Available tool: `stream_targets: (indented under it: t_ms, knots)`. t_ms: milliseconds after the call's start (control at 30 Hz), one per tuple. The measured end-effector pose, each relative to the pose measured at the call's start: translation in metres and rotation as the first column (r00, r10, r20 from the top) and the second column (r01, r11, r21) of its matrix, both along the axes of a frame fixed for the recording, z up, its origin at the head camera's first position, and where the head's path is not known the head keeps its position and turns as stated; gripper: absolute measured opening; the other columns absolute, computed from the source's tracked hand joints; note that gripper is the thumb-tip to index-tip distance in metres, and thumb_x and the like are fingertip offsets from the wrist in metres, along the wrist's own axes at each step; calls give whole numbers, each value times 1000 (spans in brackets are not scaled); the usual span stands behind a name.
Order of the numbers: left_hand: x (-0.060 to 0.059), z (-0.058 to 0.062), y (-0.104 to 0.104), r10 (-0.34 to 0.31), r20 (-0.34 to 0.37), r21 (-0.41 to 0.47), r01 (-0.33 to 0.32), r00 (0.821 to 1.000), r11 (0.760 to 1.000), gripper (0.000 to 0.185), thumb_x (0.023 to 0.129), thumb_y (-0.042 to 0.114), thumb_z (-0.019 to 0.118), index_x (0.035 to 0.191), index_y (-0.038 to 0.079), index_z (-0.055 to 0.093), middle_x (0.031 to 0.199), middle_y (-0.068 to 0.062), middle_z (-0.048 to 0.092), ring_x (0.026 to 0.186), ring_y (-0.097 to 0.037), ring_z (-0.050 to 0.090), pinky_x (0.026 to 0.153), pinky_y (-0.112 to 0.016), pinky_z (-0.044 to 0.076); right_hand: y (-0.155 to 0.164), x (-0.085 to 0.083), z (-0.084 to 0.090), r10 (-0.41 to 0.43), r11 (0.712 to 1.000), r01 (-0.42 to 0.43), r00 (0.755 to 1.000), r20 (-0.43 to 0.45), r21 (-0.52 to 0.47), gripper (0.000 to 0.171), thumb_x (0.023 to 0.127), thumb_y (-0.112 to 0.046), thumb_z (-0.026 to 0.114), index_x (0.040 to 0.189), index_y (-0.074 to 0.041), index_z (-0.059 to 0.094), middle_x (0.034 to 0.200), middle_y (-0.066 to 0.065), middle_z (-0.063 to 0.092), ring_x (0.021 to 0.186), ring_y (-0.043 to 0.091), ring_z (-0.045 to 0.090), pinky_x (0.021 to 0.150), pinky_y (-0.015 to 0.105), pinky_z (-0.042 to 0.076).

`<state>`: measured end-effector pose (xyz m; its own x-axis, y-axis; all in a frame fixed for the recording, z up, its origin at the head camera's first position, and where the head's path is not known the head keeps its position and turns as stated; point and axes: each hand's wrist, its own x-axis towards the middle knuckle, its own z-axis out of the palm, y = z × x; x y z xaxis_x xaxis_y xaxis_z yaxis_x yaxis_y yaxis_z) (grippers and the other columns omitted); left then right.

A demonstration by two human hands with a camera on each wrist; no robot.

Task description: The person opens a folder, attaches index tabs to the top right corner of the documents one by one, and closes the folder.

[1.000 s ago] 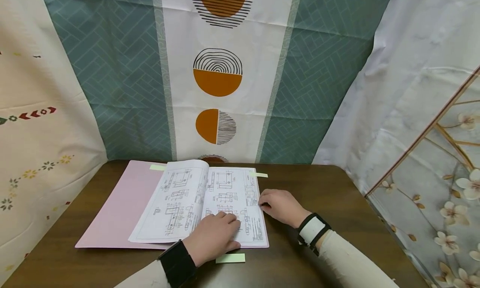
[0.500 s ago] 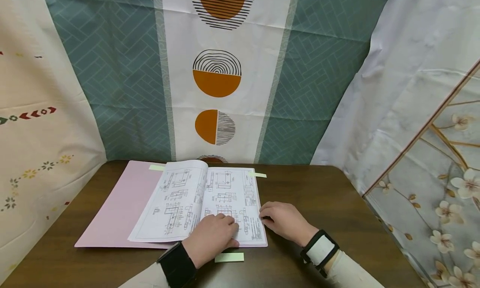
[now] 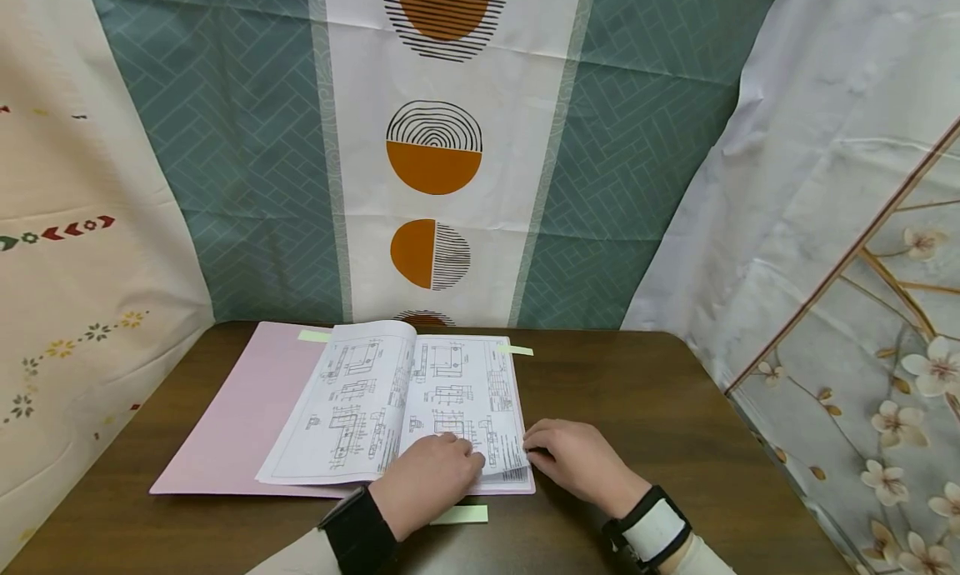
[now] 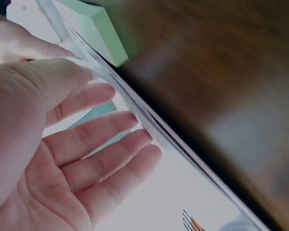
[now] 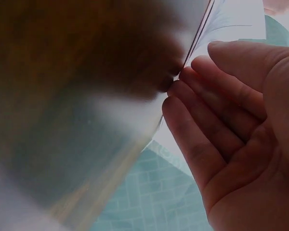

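An open booklet of line drawings (image 3: 352, 417) with a pink cover (image 3: 225, 442) lies on the table. My left hand (image 3: 429, 482) rests on the lower part of the right-hand page, fingers loosely bent. The left wrist view shows this hand (image 4: 82, 149) from the palm side, at the booklet's near edge. My right hand (image 3: 577, 465) is at the booklet's right edge and pinches the page (image 3: 465, 375) near its lower corner. That corner is raised, with another sheet (image 3: 513, 477) showing beneath. In the right wrist view, the right hand's (image 5: 231, 115) fingertips are at the paper edge.
Pale green sticky tabs stick out at the booklet's top left (image 3: 313, 336) and top right (image 3: 516, 350). A pale green sticky-note pad (image 3: 461, 515) lies near the booklet's front edge. Patterned curtains (image 3: 465, 175) hang behind the brown wooden table (image 3: 630, 383).
My right hand has slid down the booklet's right edge toward the lower corner, and the page corner has lifted. My left hand has shifted slightly right on the page.
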<state>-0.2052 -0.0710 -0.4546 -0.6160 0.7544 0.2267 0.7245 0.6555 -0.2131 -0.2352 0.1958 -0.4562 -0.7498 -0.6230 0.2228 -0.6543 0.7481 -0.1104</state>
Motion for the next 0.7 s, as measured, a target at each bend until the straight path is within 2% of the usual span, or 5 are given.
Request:
stream_targets:
  t_ms: [233, 500, 700]
  knots:
    - [5, 0, 10, 51, -4, 3, -51, 999, 999, 6, 99, 17, 81, 104, 17, 78, 86, -1, 71, 78, -17, 67, 67, -32, 55, 0, 7, 1, -13, 1000, 13, 1000, 11, -18, 10, 96, -15, 88, 105, -14, 86, 107, -7, 79, 98, 9, 74, 87, 37, 63]
    - [4, -4, 16, 105, -36, 44, -103, 994, 994, 6, 96, 13, 81, 96, 12, 75, 79, -2, 66, 71, -18, 64, 63, -33, 54, -2, 13, 5, -4, 1000, 4, 1000, -8, -27, 8, 92, -16, 92, 94, -17, 84, 92, -12, 74, 82, 2, 66, 77, 32, 61]
    - [2, -6, 16, 105, -48, 119, -99, 993, 988, 10, 94, 12, 80, 89, 12, 71, 73, -1, 62, 66, -17, 63, 59, -34, 52, -5, 15, 4, 15, 1000, -15, 1000, -7, -27, 13, 89, -15, 94, 92, -18, 82, 90, -12, 71, 79, 1, 61, 73, 29, 58]
